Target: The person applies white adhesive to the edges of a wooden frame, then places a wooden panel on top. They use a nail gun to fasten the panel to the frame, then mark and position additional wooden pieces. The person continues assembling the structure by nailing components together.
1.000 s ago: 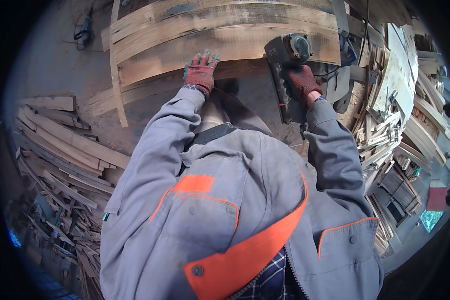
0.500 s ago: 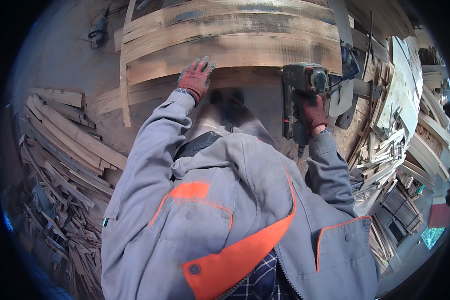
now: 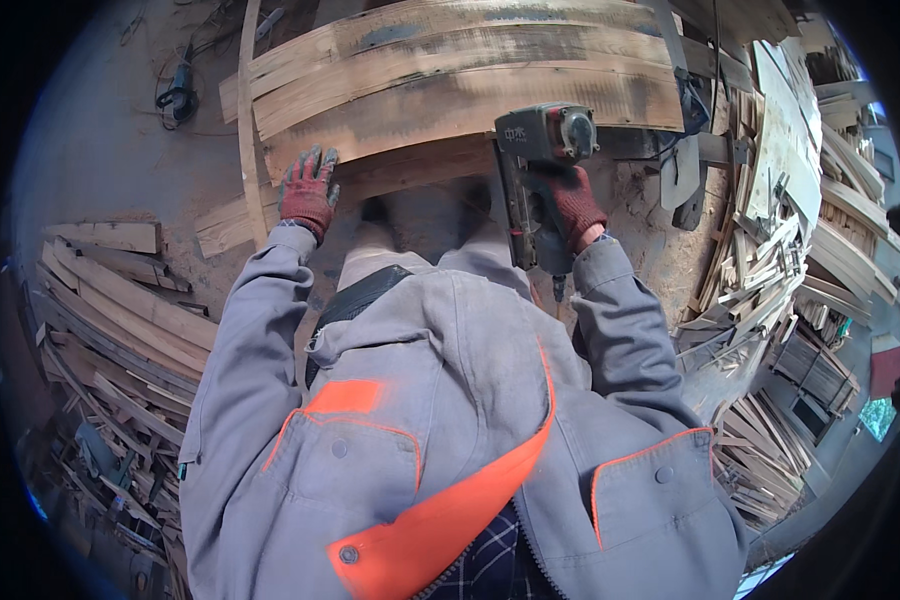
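My left hand (image 3: 310, 192), in a red glove with greyish fingers, is at the near left corner of the closest wide board (image 3: 440, 108). Its fingers are stretched out and hold nothing; whether they press on the wood I cannot tell. A narrow wooden strip (image 3: 251, 130) runs across the boards' left ends, just beside that hand. In my right hand (image 3: 572, 205), also red-gloved, is a dark pneumatic nail gun (image 3: 532, 135), gripped by its handle. The gun's head overlaps the near edge of the boards, and its long magazine points back toward me. Contact between its nose and the wood is hidden.
Long planks and scrap slats (image 3: 120, 300) are heaped on the left floor. On the right lie piled offcuts (image 3: 750, 290) and stacked boards (image 3: 855, 235). A blue corded power tool (image 3: 178, 95) rests at the far left. Grey metal plates (image 3: 680, 180) stand off the boards' right end.
My left hand has moved left along the near board to its corner. My right hand has carried the nail gun left, from near the boards' right end toward their middle.
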### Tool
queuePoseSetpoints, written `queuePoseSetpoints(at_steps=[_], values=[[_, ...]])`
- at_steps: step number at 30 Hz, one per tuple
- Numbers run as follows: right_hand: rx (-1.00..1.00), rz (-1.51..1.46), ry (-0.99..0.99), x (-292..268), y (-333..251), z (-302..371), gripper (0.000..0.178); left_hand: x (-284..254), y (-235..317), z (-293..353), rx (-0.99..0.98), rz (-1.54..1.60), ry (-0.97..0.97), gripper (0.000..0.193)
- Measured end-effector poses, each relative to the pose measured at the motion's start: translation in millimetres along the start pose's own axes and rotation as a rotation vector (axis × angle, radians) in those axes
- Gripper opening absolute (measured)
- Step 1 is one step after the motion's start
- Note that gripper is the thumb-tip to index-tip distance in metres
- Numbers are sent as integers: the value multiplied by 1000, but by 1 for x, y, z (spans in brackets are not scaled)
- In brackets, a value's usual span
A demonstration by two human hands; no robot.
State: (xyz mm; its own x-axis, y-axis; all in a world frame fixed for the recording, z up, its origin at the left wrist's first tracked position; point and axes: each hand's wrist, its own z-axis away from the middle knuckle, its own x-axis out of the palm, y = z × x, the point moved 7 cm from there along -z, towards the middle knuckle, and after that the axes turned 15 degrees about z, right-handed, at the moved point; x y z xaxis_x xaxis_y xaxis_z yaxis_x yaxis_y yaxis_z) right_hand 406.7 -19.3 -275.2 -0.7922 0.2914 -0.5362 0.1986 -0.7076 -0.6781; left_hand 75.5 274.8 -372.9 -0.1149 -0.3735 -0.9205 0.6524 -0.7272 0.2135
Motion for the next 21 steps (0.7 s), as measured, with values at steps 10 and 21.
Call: queuePoseSetpoints(at_steps=[10,21], values=[[156,76,65,76,-48,-11,29,-5,-25,-3,98,98,-112,68],[228,423,93,79,-50,-17,31,5,-27,-7,131,97,-109,64]])
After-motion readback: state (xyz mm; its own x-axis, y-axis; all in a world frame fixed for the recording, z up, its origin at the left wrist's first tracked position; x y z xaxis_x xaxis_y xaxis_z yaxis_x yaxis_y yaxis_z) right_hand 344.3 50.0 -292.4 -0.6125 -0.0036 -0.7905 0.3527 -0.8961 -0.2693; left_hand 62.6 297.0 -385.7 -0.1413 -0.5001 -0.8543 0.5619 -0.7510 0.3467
